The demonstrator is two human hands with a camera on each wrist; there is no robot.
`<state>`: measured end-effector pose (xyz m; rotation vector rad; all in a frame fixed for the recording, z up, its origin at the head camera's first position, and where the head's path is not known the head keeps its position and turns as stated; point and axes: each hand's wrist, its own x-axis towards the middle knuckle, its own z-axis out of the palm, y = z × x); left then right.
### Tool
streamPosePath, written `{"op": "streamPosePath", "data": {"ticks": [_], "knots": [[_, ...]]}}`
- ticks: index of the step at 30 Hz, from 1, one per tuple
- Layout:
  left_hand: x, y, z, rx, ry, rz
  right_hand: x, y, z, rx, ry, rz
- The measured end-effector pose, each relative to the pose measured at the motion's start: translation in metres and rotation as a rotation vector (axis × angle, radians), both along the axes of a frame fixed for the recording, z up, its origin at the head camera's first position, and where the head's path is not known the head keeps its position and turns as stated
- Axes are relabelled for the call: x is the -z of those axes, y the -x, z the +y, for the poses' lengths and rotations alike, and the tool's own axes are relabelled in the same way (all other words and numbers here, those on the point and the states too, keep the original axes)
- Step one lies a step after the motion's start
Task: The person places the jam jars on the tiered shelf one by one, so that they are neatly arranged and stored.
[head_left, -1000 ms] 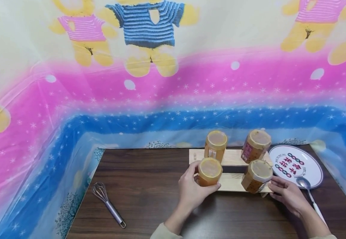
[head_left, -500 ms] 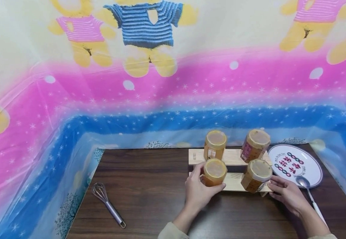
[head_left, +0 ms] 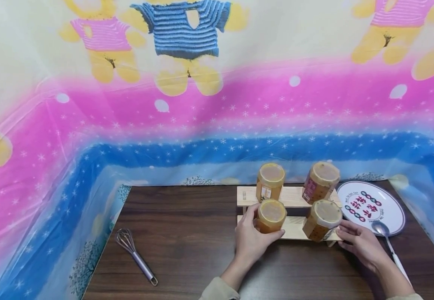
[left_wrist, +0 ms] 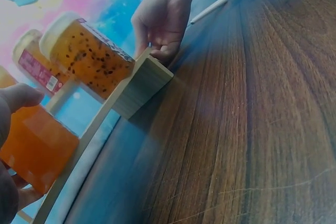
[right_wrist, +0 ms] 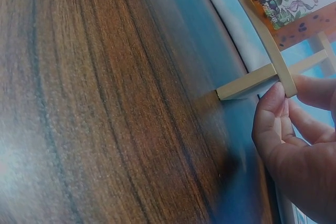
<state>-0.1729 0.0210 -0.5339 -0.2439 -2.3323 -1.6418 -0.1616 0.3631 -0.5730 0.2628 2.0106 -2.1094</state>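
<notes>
A two-step wooden rack [head_left: 294, 227] stands on the table. My left hand [head_left: 252, 239] holds an amber jar [head_left: 271, 216] with a yellow lid at the left part of its lower step, thumb in front and fingers behind. In the left wrist view the base of this orange jar [left_wrist: 39, 148] is right at the step's board. My right hand [head_left: 363, 246] pinches the right end of the lower step, thumb and fingers on the board's tip [right_wrist: 286, 85]. Just left of it stands a jar with dark seeds [head_left: 322, 221]. The upper step bears another amber jar [head_left: 270, 183] and a pink-labelled jar [head_left: 320, 183].
To the right of the rack lies a white plate [head_left: 393, 208] with red lettering. A spoon [head_left: 393, 250] leans its bowl on the plate's edge, close to my right wrist. At the left of the table lies a metal whisk [head_left: 136, 256]. A printed cloth [head_left: 201, 150] hangs behind.
My left hand has shifted the amber jar to the right along the lower step, mostly in the first half second. The right hand stays at the rack's end.
</notes>
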Motion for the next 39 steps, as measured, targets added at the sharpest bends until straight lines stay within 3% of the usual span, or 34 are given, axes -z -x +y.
{"op": "streamPosePath", "data": {"ticks": [11,30,35,39], "knots": [[0.003,-0.001,0.001,-0.005,-0.003,0.005,0.002,0.0,-0.001,-0.015,-0.006,0.021],[0.003,-0.001,-0.008,0.08,-0.026,-0.037,-0.002,0.009,-0.002,-0.048,-0.143,-0.008],[0.0,-0.001,-0.012,0.101,0.028,-0.066,-0.003,0.007,0.001,-0.054,-0.172,-0.013],[-0.004,0.0,-0.021,0.133,0.085,-0.068,-0.007,0.006,0.002,-0.063,-0.268,0.01]]}}
